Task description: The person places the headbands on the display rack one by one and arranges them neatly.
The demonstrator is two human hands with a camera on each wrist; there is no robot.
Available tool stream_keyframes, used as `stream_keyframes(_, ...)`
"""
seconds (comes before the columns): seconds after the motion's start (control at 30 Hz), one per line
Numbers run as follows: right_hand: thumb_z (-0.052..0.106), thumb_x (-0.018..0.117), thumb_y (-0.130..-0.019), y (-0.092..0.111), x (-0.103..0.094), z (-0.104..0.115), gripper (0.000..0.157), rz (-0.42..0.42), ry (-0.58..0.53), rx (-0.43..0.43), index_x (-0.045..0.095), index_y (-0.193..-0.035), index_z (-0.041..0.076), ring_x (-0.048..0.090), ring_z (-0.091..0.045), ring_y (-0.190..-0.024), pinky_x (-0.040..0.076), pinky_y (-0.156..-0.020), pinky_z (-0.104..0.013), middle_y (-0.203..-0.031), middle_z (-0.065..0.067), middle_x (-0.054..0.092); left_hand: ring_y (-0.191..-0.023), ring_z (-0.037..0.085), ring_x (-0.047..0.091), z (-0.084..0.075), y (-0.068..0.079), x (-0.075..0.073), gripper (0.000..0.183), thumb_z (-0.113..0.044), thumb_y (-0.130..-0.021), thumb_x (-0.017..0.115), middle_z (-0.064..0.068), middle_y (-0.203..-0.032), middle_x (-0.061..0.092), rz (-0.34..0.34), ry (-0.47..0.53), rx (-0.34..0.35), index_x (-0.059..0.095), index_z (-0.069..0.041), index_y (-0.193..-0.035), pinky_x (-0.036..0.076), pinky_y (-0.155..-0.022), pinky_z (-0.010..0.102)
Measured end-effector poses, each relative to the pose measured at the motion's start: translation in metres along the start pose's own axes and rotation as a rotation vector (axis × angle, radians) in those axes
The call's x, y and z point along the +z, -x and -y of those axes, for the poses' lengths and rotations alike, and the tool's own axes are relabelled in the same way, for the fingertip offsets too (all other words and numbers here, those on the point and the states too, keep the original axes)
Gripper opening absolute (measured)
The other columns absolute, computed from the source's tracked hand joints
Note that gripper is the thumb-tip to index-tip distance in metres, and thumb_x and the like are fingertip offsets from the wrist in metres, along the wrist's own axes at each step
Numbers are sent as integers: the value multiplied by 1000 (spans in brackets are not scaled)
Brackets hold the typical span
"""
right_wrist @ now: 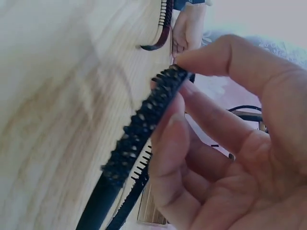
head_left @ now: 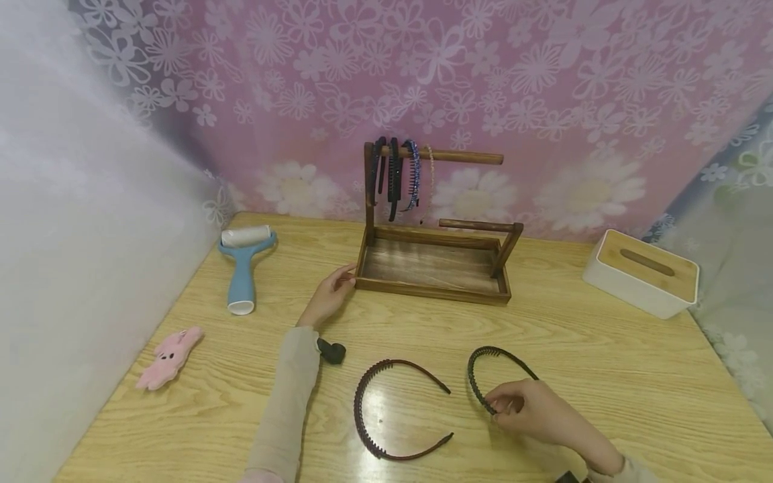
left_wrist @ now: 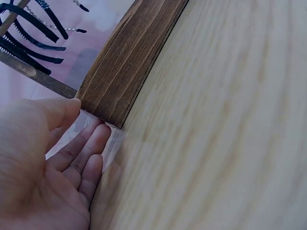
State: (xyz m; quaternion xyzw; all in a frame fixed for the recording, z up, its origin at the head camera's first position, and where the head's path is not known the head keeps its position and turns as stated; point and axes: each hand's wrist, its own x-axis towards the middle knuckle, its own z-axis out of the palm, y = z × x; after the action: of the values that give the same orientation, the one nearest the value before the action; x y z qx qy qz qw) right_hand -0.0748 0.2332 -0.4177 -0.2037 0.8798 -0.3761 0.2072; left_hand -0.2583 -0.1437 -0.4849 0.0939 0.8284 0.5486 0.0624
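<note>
Brown wooden rack [head_left: 431,291] touched — perhaps steadied — by relaxed left hand [head_left: 328,296]; curved black toothed headband [right_wrist: 139,128] pinched by right hand [head_left: 534,408].

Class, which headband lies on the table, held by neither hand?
The reddish-brown headband; the right hand holds a black headband, other headbands hang from the upper bar.

Worktop [head_left: 175,436]: pale yellow wood grain. Backdrop [head_left: 362,80] past its back edge: pink-mauve, white floral print, big white daisies with yellowish centres. Rack [head_left: 431,292] at back edge: dark brown, streaked grain; on it black headbands [head_left: 394,174], one glittery blue headband [head_left: 415,176]. Toward front edge: reddish-brown headband [head_left: 359,410]; nearer front-right corner, pale-flecked black headband [right_wrist: 144,122]. Back-left corner: lint roller [head_left: 243,272], blue handle, white roll. Left edge: pink plush toy [head_left: 166,362], black eyes. Right edge: white tissue box [head_left: 625,285], tan lid.
</note>
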Motion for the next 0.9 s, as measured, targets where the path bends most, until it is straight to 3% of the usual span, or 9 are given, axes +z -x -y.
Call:
stream_keyframes(0.43,17,67,-91,-7,-16,4,35,-311,-42,223,65,-122,1,59,-1,-78,50,-62,-24,-99,-7,72,-129,33,48,-1,-1,1,44,-21,-105,47,18,-138,51,-3,43,-31,43,-15,-148,39,-108,49)
stream_keyframes(0.7,28,62,-97,-13,-37,-8,48,-410,-117,281,55,-134,-1,56,8,-83,52,-69,-26,-114,-9,67,-129,33,48,1,-1,0,44,-22,-105,47,17,-139,51,1,45,-38,43,-16,-148,39,-108,49)
stream_keyframes(0.83,37,56,-100,-15,-54,-15,59,-416,-144,317,45,-143,-1,56,8,-85,51,-76,-29,-118,0,65,-129,33,49,1,-1,0,43,-22,-105,47,17,-138,51,-4,40,-26,43,-15,-147,39,-108,49)
stream_keyframes(0.9,40,52,-101,-16,-62,-17,64,-415,-161,336,38,-147,-1,56,7,-85,50,-83,-34,-124,-3,63,-129,34,48,-5,1,-1,44,-20,-105,47,18,-138,52,0,39,-24,43,-13,-147,39,-109,49)
